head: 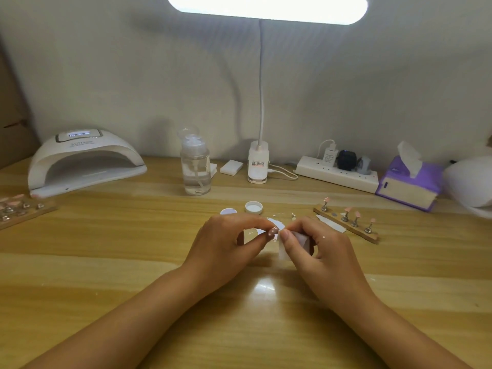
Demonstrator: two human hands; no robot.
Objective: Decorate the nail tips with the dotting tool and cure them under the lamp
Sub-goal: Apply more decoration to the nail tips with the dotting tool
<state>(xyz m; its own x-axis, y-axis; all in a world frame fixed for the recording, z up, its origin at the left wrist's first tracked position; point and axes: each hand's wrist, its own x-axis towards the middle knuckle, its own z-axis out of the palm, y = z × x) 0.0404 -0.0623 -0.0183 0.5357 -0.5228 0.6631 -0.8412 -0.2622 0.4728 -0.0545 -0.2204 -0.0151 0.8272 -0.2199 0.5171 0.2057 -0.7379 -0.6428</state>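
Note:
My left hand (pixel 226 243) pinches a pink nail tip (pixel 273 232) with white dots at the middle of the wooden table. My right hand (pixel 316 246) pinches a folded white wipe (pixel 299 242) right against that tip. A wooden stand (pixel 348 227) with several pink nail tips on metal holders lies just right of my hands. The white curing lamp (pixel 85 161) stands at the back left, its display lit. A small open jar (pixel 228 211) and its white lid (pixel 253 208) sit behind my hands. No dotting tool is visible.
A clear pump bottle (pixel 195 169) stands at the back centre beside a clip desk lamp (pixel 257 166). A power strip (pixel 338 174) and purple tissue box (pixel 410 185) are back right. Another stand of nail tips (pixel 21 211) lies at the left edge.

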